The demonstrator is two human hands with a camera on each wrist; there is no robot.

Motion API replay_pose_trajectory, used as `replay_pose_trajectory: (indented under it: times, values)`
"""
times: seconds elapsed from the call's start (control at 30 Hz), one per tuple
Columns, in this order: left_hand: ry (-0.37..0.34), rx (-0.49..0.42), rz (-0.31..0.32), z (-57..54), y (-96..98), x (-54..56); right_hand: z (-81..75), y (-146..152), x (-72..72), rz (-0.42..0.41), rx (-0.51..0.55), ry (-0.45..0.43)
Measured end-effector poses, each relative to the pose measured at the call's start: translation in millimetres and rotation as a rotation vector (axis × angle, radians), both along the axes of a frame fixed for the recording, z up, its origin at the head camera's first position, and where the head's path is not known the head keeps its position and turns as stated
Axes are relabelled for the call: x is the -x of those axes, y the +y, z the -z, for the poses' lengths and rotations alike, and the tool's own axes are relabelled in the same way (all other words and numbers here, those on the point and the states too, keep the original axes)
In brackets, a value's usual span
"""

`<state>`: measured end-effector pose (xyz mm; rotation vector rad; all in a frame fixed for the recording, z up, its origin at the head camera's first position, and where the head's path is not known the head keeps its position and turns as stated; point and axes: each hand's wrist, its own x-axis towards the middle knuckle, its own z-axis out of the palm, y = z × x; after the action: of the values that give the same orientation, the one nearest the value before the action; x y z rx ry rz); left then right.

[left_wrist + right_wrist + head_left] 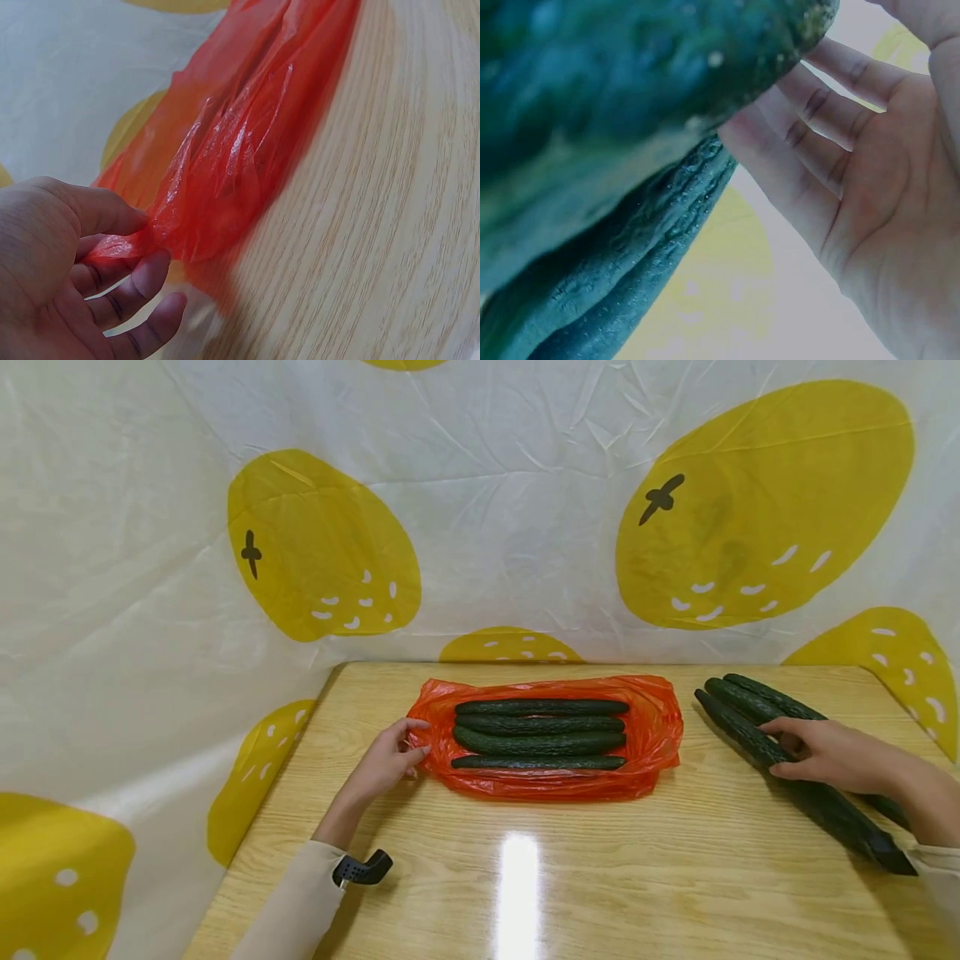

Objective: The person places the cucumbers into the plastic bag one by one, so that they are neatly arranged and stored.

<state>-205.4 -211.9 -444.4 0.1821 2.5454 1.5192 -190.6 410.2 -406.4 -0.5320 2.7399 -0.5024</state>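
Note:
A thin red plastic bag (654, 727) lies spread on the table, its sides raised around several dark green cucumbers (540, 743) laid side by side. At the bag's left end, my left hand (386, 764) pinches the film between thumb and fingers; the left wrist view shows the gathered red edge (202, 187) there. Over on the right, my right hand (832, 756) grips a long cucumber (832, 814) from above, thumb on the near side and fingers on the far side. Two more cucumbers (783, 700) lie just behind it, partly hidden by the hand.
The wooden table (420, 893) ends at a white sheet (517, 543) printed with yellow fruit, hung behind and along the left. A black mount (363, 868) sits on the left wrist. Bare wood shows between the bag and the right-hand cucumbers.

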Motion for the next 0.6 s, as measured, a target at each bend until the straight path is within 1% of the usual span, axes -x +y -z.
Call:
replay_pose_trajectory:
  times: [0.27, 0.6]
  values:
    - [0.008, 0.003, 0.010, -0.5, 1.2, 0.9, -11.9, -6, 0.4, 0.016, -0.026, 0.039]
    - [0.009, 0.004, 0.003, 1.8, 0.1, 0.8, -24.6, -18, 4.6, -0.030, -0.019, 0.094]
